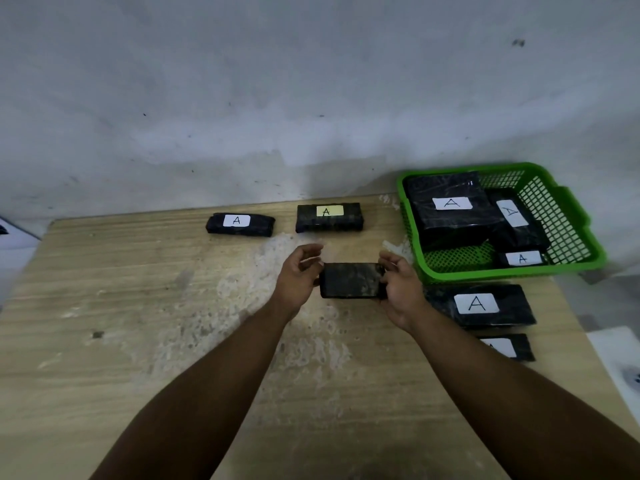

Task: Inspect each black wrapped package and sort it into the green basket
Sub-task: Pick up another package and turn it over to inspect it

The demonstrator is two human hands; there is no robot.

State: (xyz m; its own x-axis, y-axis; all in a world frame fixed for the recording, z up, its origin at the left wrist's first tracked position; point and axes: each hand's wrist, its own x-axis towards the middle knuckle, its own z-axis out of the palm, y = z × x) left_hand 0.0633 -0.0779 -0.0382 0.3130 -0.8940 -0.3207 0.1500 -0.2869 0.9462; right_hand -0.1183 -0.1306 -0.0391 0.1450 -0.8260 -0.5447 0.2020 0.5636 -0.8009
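Above the middle of the wooden table [138, 306] I hold a black wrapped package [351, 280] with no label showing. My right hand [400, 285] grips its right end with curled fingers. My left hand [299, 277] touches its left end, fingers loosely spread above it. The green basket [568, 216] stands at the back right with three black packages inside, each labelled A; the largest [450, 209] lies at its back left. Two more labelled packages [240, 224] [329, 216] lie at the back of the table. Two others [481, 304] [509, 346] lie just in front of the basket.
A grey-white wall rises behind the table. The table's right edge runs close past the basket, and a white sheet [620, 368] lies beyond it. The left and near parts of the table hold nothing but worn patches.
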